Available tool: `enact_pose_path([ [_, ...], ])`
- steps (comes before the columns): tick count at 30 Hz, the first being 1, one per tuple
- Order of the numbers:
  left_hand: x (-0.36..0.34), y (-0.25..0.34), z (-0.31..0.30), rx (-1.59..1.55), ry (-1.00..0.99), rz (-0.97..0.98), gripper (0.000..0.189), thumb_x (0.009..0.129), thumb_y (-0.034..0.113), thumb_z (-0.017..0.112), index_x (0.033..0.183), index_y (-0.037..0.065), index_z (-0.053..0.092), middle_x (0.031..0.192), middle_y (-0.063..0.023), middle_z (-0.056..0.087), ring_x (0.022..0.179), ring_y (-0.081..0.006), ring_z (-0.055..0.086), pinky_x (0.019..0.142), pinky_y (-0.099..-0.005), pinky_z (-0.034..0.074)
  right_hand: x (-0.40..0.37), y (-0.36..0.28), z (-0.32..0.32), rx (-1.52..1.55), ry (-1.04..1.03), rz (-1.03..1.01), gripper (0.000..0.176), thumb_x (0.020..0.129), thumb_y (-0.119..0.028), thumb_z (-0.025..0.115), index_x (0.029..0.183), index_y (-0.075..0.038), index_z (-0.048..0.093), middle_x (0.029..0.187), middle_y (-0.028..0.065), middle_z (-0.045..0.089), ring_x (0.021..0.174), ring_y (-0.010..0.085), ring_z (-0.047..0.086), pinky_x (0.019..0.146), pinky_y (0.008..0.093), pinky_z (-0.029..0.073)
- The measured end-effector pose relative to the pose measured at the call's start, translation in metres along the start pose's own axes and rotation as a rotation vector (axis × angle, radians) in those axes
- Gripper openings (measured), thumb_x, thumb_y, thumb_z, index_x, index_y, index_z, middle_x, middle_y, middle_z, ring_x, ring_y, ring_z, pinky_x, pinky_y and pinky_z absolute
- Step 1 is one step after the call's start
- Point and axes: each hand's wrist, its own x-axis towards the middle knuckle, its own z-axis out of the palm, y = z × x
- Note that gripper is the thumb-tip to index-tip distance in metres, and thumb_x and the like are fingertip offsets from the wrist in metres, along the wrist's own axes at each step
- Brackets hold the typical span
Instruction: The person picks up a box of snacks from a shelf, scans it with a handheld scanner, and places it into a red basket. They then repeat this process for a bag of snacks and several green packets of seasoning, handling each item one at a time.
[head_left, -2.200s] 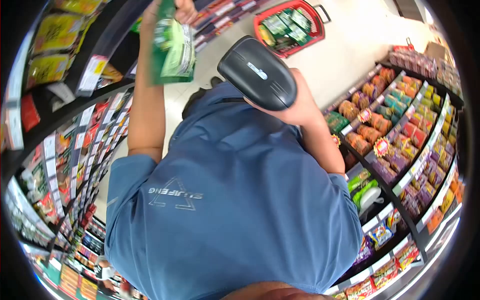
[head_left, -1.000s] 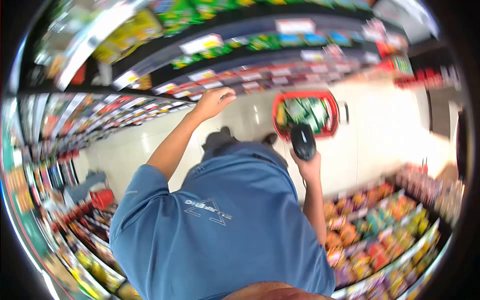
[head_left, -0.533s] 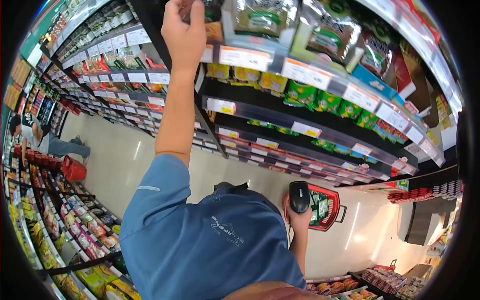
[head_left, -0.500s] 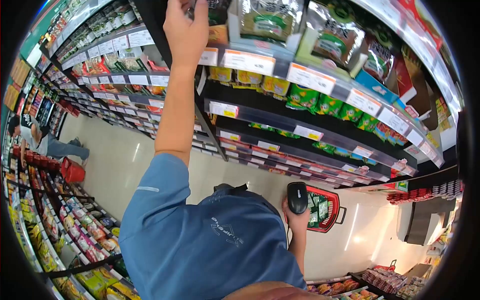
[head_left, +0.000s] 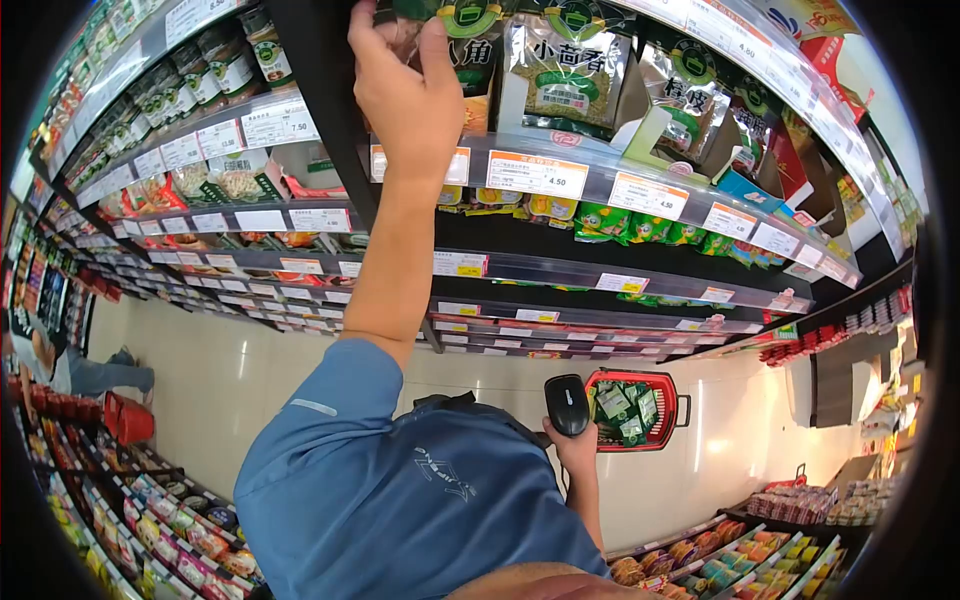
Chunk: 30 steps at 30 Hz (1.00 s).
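Observation:
My left hand [head_left: 412, 95] is raised to the upper shelf, its thumb and fingers apart at the left edge of a star anise packet [head_left: 470, 50]; some fingertips are cut off by the frame's top. Beside that packet stands a fennel packet [head_left: 565, 80] in an open display box. Low on the right, my right hand [head_left: 575, 445] is closed around a black handheld device [head_left: 567, 405] with a rounded top. Just beyond it, a red basket [head_left: 677, 410] holds several green packets [head_left: 630, 408].
Price labels line the shelf edge [head_left: 540, 172]. Spice jars [head_left: 225, 70] fill the shelf at the left. Across the aisle, a person [head_left: 90, 375] is near a red container [head_left: 128, 417]. More stocked shelves [head_left: 160, 520] run along the lower left and lower right.
The view has shifted closer to the upper shelf, showing more of its packets. My left hand now appears lower and farther right in view; my right hand still holds the black device.

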Motion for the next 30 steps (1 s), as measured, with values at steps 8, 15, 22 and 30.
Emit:
enact_pose_path([
  [8,-0.012,-0.003,-0.002,-0.354,0.251,0.094,0.023,0.101,0.020,0.054,0.108,-0.001,0.050,0.092,-0.0029,0.057,0.079,-0.0061,0.052,0.071,-0.0198,0.044,-0.006,0.015,0.000,0.026,0.018,0.032,0.020,0.076,-0.015,0.080,0.076,-0.002,0.064,0.065,0.0008,0.062,0.056,0.0095,0.055,0.055,0.0275,0.045],
  [15,0.006,-0.004,-0.043,-1.113,0.146,0.318,0.020,0.100,0.015,0.051,0.117,0.005,0.048,0.093,-0.0093,0.058,0.081,-0.0177,0.055,0.076,-0.0351,0.046,-0.004,-0.019,0.001,-0.015,0.019,0.001,0.020,0.074,-0.014,0.081,0.078,-0.001,0.065,0.067,0.0017,0.063,0.061,0.0106,0.058,0.061,0.0288,0.048],
  [22,-0.036,-0.021,-0.016,-2.259,-0.805,-0.225,0.013,0.101,0.021,0.048,0.105,0.010,0.054,0.081,-0.0020,0.057,0.071,-0.0177,0.054,0.062,-0.0324,0.046,-0.012,-0.083,-0.004,0.082,0.030,-0.071,0.047,0.066,-0.013,0.085,0.105,0.003,0.064,0.095,0.0126,0.070,0.088,0.0180,0.067,0.083,0.0324,0.052],
  [30,-0.158,0.016,-0.005,-2.681,-0.981,-0.943,0.012,0.099,0.018,0.044,0.096,0.008,0.048,0.072,-0.0026,0.048,0.065,-0.0181,0.047,0.063,-0.0318,0.041,-0.022,-0.124,-0.030,0.171,-0.283,-0.328,0.058,0.068,-0.002,0.083,0.120,0.005,0.058,0.106,0.0111,0.070,0.098,0.0170,0.066,0.088,0.0320,0.051],
])
